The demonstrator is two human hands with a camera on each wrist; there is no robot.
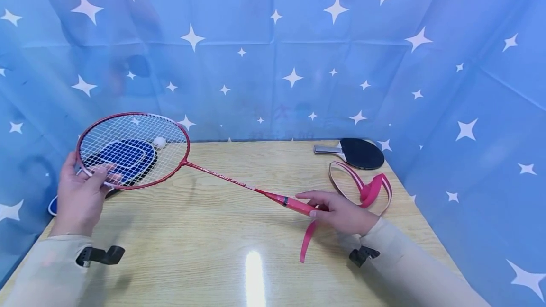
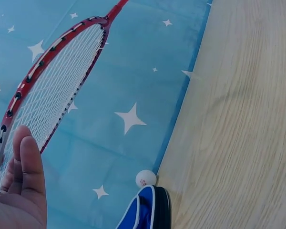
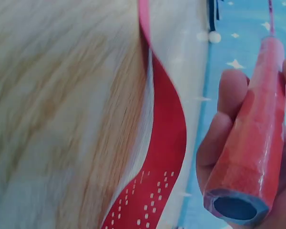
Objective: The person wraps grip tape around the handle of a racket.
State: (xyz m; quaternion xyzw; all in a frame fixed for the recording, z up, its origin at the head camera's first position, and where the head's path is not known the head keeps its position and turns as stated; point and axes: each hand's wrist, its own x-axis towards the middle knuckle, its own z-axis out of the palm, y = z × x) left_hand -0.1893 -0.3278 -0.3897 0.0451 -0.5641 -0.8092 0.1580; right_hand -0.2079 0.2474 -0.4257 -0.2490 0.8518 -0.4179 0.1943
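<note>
Racket is up over the wooden table, with its round head toward the left side. The left hand pinches the head's rim, thumb in front and fingers behind. The right hand holds the red handle between its thumb and bent fingers. A pink ribbon curls near the right hand, just beside a black paddle.

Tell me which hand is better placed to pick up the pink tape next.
Right, probably. The right hand holds the handle of the racket, close to the pink tape, though it would have to let go. The left hand holds the racket at its opposite end, farther from the tape.
</note>
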